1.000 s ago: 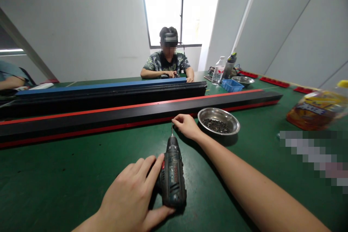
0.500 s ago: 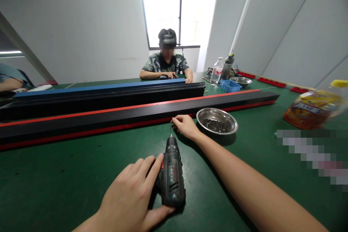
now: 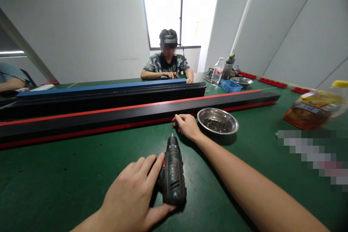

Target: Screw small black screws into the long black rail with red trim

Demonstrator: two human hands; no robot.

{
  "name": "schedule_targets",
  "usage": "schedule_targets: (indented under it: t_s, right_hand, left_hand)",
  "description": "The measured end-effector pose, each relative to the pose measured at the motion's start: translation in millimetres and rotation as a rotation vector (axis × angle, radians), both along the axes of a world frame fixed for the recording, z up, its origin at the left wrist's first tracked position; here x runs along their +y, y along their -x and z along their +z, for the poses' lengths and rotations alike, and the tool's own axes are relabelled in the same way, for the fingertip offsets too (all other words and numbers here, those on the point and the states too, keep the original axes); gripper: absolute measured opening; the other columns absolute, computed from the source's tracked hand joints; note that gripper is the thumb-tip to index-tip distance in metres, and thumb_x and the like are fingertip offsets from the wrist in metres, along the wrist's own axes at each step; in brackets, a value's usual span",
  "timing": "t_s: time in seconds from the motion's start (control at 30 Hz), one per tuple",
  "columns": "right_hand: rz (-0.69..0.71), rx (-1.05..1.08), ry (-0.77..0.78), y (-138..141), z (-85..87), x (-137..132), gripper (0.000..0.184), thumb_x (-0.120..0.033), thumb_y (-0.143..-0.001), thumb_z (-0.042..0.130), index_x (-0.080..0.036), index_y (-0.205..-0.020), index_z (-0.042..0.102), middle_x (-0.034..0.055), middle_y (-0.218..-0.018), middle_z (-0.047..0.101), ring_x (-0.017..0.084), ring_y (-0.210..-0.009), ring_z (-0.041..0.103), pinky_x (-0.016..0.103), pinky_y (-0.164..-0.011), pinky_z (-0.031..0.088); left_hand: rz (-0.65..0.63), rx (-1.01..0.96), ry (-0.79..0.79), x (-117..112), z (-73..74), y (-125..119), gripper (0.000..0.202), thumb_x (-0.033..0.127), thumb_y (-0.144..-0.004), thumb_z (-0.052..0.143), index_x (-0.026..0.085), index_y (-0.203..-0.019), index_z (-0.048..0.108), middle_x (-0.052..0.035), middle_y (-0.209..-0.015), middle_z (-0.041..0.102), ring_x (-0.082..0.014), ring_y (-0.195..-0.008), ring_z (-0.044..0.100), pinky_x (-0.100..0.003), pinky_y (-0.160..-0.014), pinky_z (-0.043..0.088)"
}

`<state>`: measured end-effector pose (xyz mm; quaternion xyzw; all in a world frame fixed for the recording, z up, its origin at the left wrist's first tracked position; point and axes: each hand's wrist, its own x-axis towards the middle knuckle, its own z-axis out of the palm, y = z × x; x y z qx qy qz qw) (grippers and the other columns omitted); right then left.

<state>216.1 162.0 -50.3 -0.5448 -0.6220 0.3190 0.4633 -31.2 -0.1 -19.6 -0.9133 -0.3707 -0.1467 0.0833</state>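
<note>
My left hand (image 3: 133, 194) is wrapped round a dark cordless drill (image 3: 173, 174) that lies on the green table (image 3: 54, 174), its bit pointing away from me at a long black rail with red edges (image 3: 108, 116). My right hand (image 3: 186, 125) is pinched at the tip of the drill bit, close against the rail's near red edge; what the fingertips hold is too small to name. A steel bowl of small dark screws (image 3: 218, 120) stands just right of that hand.
Behind the rail lies a second black rail with a blue top (image 3: 103, 92). A person sits across the table by the window. At the far right stand a blue bin (image 3: 231, 85), another steel bowl (image 3: 241, 81), two bottles (image 3: 217, 71) and an orange-labelled bottle (image 3: 318, 107).
Almost nothing has changed; my right hand's pinch stays at the drill bit tip with only a slight shift, and my left hand keeps its hold on the drill.
</note>
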Motion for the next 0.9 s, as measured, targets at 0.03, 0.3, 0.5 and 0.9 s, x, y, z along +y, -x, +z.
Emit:
schedule_targets:
  t_s: [0.03,0.3,0.5,0.9]
  right_hand:
    - [0.008,0.015,-0.002,0.1,0.2,-0.4,0.041,-0.042,-0.102,0.053,-0.014,-0.089,0.079,0.0073,-0.081,0.078,0.012,-0.050,0.061,0.024,-0.053,0.046]
    - [0.121,0.086,0.024,-0.8,0.3,0.8,0.056,-0.052,-0.106,0.046,-0.012,-0.090,0.082,0.0107,-0.091,0.081,0.011,-0.051,0.060,0.024,-0.057,0.046]
    - [0.093,0.088,0.011,-1.9,-1.4,1.1,0.052,-0.051,-0.105,0.050,-0.012,-0.094,0.083,0.0101,-0.094,0.081,0.011,-0.053,0.062,0.024,-0.059,0.047]
    - [0.036,0.059,0.008,3.2,-1.0,-0.2,0.045,-0.045,-0.105,0.052,-0.014,-0.088,0.080,0.0091,-0.093,0.080,0.012,-0.053,0.062,0.025,-0.060,0.049]
  left_hand:
    - [-0.004,0.005,0.004,-0.3,0.2,-0.1,0.091,0.077,-0.092,0.060,0.014,-0.155,0.047,-0.0156,-0.134,0.067,-0.0314,-0.104,0.065,-0.045,-0.088,0.053]
    - [0.003,0.021,0.029,-0.7,0.8,0.1,0.090,0.078,-0.094,0.056,0.013,-0.156,0.047,-0.0164,-0.136,0.067,-0.0318,-0.106,0.065,-0.046,-0.089,0.053]
    - [0.043,0.039,0.081,-1.5,0.7,-0.7,0.091,0.079,-0.092,0.059,0.017,-0.157,0.046,-0.0156,-0.138,0.066,-0.0321,-0.108,0.065,-0.045,-0.090,0.054]
    - [0.204,0.092,0.085,7.3,2.3,-12.4,0.089,0.072,-0.090,0.069,0.016,-0.156,0.048,-0.0157,-0.134,0.065,-0.0345,-0.112,0.064,-0.050,-0.093,0.056]
